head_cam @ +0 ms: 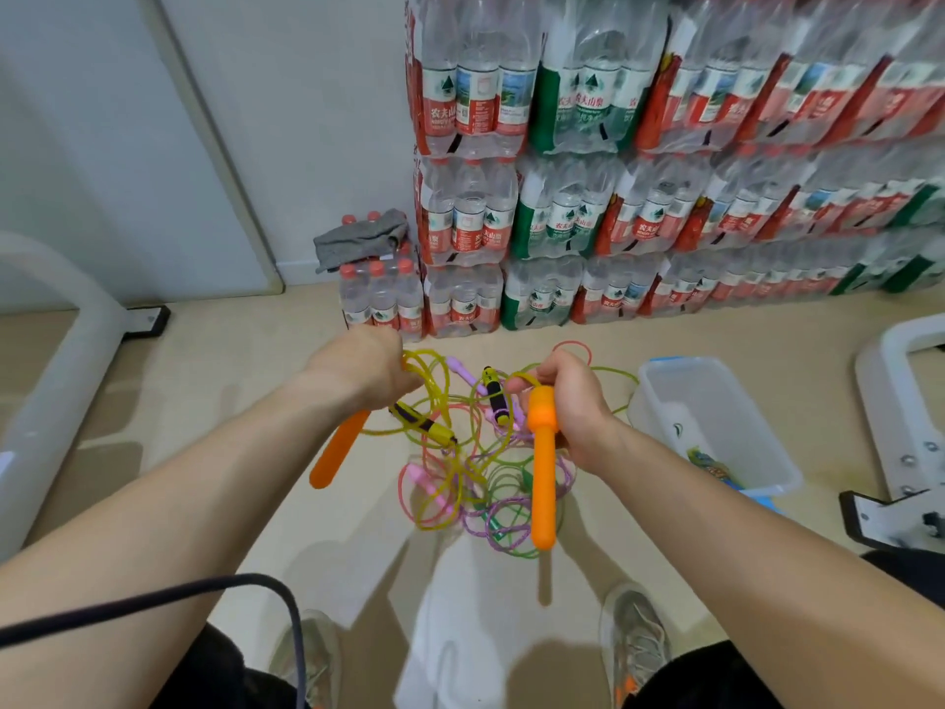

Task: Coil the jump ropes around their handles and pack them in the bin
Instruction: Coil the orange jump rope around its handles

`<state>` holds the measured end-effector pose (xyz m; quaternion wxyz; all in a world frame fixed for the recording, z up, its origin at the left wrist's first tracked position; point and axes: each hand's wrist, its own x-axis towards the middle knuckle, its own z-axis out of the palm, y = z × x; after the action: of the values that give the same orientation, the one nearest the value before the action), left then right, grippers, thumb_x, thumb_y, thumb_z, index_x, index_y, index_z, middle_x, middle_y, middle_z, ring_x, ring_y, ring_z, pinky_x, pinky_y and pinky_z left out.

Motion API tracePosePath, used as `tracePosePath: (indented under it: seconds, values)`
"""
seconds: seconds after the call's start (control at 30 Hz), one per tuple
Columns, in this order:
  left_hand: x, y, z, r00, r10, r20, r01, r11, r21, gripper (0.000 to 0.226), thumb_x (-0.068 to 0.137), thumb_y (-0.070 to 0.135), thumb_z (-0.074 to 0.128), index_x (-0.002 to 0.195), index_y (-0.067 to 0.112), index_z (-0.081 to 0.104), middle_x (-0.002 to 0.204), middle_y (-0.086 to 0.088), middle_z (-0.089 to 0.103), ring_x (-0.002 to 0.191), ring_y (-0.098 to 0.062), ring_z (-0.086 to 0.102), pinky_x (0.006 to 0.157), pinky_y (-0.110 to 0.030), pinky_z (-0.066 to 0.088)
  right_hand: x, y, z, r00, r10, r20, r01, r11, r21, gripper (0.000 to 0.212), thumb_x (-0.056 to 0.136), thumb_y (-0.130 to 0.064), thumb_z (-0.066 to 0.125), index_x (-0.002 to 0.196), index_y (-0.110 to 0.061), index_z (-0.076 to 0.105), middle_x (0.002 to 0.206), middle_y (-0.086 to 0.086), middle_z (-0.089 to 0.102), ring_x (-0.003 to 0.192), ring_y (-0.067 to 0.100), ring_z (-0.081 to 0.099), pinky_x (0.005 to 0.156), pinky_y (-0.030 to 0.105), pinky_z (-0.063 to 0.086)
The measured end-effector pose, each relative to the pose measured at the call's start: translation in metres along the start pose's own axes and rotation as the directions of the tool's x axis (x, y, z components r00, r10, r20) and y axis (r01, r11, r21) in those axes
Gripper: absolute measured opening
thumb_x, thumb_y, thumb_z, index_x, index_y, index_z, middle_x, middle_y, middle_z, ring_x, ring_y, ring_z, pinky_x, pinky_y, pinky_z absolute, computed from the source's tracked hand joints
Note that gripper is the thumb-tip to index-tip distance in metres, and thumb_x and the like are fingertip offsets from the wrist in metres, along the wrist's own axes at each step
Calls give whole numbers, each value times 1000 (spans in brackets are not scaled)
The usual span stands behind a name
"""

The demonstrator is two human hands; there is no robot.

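The left hand (365, 373) grips one orange handle (337, 452) and the right hand (572, 401) the second handle (543, 473), both slanting downward over the tangled ropes (460, 463), with the bin (705, 401) nearest the right hand.

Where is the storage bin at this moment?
In the head view, the clear bin stands on the floor at the right, just right of the right hand and the tangle of jump ropes.
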<state>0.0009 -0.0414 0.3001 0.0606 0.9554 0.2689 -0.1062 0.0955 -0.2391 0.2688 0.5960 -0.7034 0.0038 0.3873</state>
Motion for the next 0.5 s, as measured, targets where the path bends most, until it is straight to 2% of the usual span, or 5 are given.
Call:
tracePosePath:
  seconds: [0.1,0.27,0.37,0.43,0.5]
  values:
    - [-12,7,-6,1000,-15,-16,18,987,162,30,90,42,66,96,13,61,91,-4,60,83,-28,60,71,-36,55,-15,-16,-7,1000,-7,25,7,1000,0,31,93,-19,37,91,-2,63,46,1,54,36,14,46,42,19,40]
    - [-27,12,-21,999,-46,-5,46,974,221,47,76,54,81,92,15,60,86,-1,59,81,-25,62,65,-33,50,-28,-34,-23,999,-43,20,44,998,-54,31,91,-27,55,111,-4,64,75,13,53,49,20,46,41,21,39]
    - [-28,11,-21,994,-57,95,71,987,-147,52,74,59,79,76,9,67,67,0,72,61,-17,68,61,-32,56,-33,-42,-29,995,-88,41,92,991,-100,38,88,-32,70,117,-8,66,94,14,64,62,20,60,47,26,47]
    - [-30,16,-18,979,-20,204,131,828,-545,43,85,48,74,83,5,68,65,-3,73,51,-15,66,53,-27,55,-39,-45,-31,983,-106,151,122,988,-99,26,96,-28,65,115,-10,66,88,8,62,66,16,63,49,23,49]
    - [-36,25,-16,971,21,236,170,633,-755,33,94,41,67,88,8,66,66,-5,69,45,-13,59,44,-20,46,-44,-46,-31,968,-112,222,132,988,-76,18,98,-26,64,109,-12,67,89,7,64,71,15,65,54,25,53]
